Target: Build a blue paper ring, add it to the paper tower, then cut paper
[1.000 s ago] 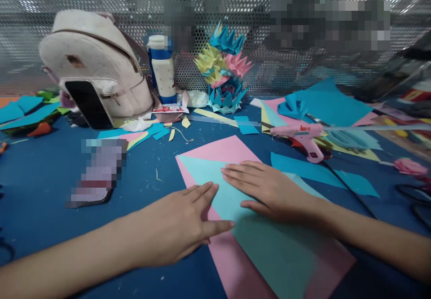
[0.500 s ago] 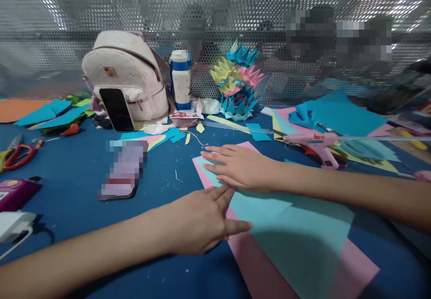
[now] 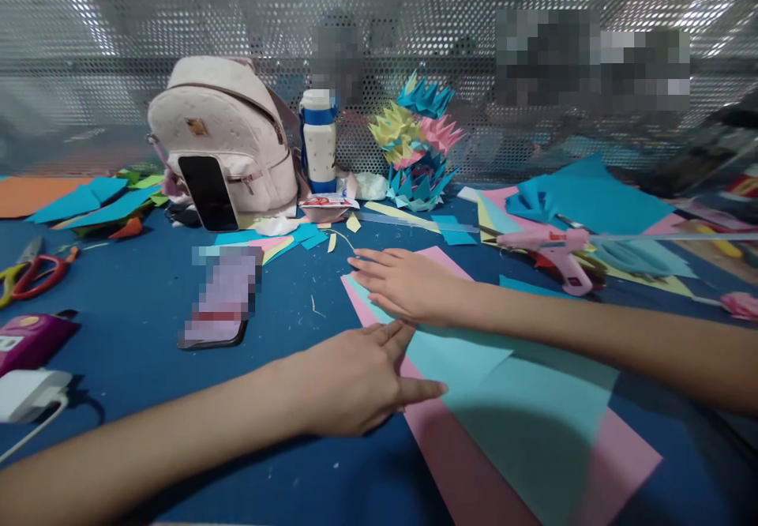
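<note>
A light-blue sheet of paper (image 3: 533, 415) with a folded-over flap lies on top of a pink sheet of paper (image 3: 450, 447), both flat on the blue table (image 3: 136, 400). My right hand (image 3: 406, 285) rests palm down on the far left part of the light-blue sheet, fingers stretched out to the left. On the left edge of the papers presses my left hand (image 3: 361, 380), its thumb and index finger spread apart. The left fingertips meet the underside edge of the right hand. What lies beneath both palms is hidden.
Behind the papers stand a pale backpack (image 3: 225, 131), a black phone (image 3: 208, 194), a bottle (image 3: 320, 143) and folded-paper flowers (image 3: 418, 143). A pink glue gun (image 3: 550, 246) lies right, scissors (image 3: 35, 273) and a white charger (image 3: 35, 396) left. Another phone (image 3: 225, 293) lies nearer.
My right hand has slid slightly left and toward the far corner of the papers. My left hand stays almost in place. The whole view has shifted a little.
</note>
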Demonstrator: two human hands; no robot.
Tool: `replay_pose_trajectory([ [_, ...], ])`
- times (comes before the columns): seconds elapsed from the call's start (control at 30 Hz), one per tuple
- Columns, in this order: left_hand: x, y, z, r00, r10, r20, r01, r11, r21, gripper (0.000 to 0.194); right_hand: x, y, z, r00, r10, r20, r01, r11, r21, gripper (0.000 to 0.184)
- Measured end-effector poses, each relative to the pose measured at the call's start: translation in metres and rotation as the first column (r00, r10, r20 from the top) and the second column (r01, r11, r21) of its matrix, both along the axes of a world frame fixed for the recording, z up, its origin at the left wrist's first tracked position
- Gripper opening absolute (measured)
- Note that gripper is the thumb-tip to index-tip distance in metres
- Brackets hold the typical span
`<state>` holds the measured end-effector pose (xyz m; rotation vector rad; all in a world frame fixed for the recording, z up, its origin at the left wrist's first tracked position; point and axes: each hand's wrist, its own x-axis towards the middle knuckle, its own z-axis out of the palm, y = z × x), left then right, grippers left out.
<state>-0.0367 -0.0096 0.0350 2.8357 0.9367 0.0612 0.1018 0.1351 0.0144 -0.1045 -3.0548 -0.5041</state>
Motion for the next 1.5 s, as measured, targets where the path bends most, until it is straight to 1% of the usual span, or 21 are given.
replay_pose_trajectory([
  [0.13,-0.001,-0.001,-0.002,1.0,-0.009,0.009,0.009,1.0,0.005,0.049,0.02,0.0,0.004,1.0,-0.021,0.012,0.022,1.0,-0.021,0.044],
  [0.23,-0.001,-0.001,-0.003,1.0,-0.017,0.018,0.017,1.0,-0.011,0.05,0.041,-0.002,0.004,0.998,-0.068,-0.011,0.068,0.997,-0.023,0.045],
  [0.37,-0.001,-0.001,-0.003,1.0,-0.004,-0.003,0.004,1.0,-0.03,0.052,0.078,-0.008,-0.003,0.987,-0.141,-0.083,0.141,0.99,-0.004,0.048],
  [0.47,0.0,-0.001,-0.002,1.0,0.005,-0.022,-0.006,1.0,-0.028,0.053,0.11,-0.012,-0.008,0.973,-0.191,-0.129,0.193,0.981,0.003,0.044],
  [0.63,0.001,-0.002,-0.001,1.0,0.016,-0.022,-0.017,0.999,-0.039,0.054,0.16,-0.018,-0.01,0.942,-0.284,-0.181,0.288,0.958,-0.003,0.044],
  [0.73,0.002,-0.001,-0.001,1.0,0.019,-0.008,-0.02,0.998,-0.056,0.055,0.182,-0.022,-0.01,0.922,-0.342,-0.18,0.344,0.939,-0.024,0.045],
  [0.83,0.002,-0.001,0.0,0.999,0.02,-0.03,-0.022,0.998,-0.063,0.056,0.199,-0.026,-0.009,0.897,-0.394,-0.2,0.393,0.918,-0.046,0.044],
  [0.97,0.003,-0.001,0.001,0.998,0.022,-0.05,-0.024,0.998,-0.055,0.06,0.211,-0.03,-0.005,0.876,-0.43,-0.219,0.431,0.901,-0.046,0.04],
  [1.13,0.003,-0.002,0.002,0.999,0.016,-0.043,-0.018,0.998,-0.058,0.059,0.22,-0.035,-0.004,0.855,-0.47,-0.219,0.485,0.874,0.02,0.039],
  [1.23,0.003,-0.002,0.003,0.999,0.01,-0.035,-0.012,0.998,-0.059,0.058,0.224,-0.032,-0.001,0.867,-0.454,-0.205,0.476,0.877,0.068,0.042],
  [1.3,0.003,-0.002,0.004,0.999,0.011,-0.04,-0.013,0.998,-0.053,0.058,0.225,-0.028,0.005,0.885,-0.424,-0.191,0.448,0.888,0.108,0.046],
  [1.4,0.003,-0.002,0.005,0.998,-0.001,-0.056,-0.002,0.999,-0.043,0.056,0.214,-0.022,0.021,0.895,-0.391,-0.214,0.423,0.898,0.126,0.049],
  [1.47,0.002,-0.001,0.004,0.998,-0.005,-0.057,0.003,1.0,-0.03,0.054,0.196,-0.022,0.031,0.878,-0.408,-0.249,0.438,0.896,0.077,0.046],
  [1.5,0.002,-0.001,0.003,0.999,-0.006,-0.054,0.005,1.0,-0.022,0.053,0.184,-0.023,0.035,0.866,-0.434,-0.247,0.452,0.892,0.02,0.043],
])
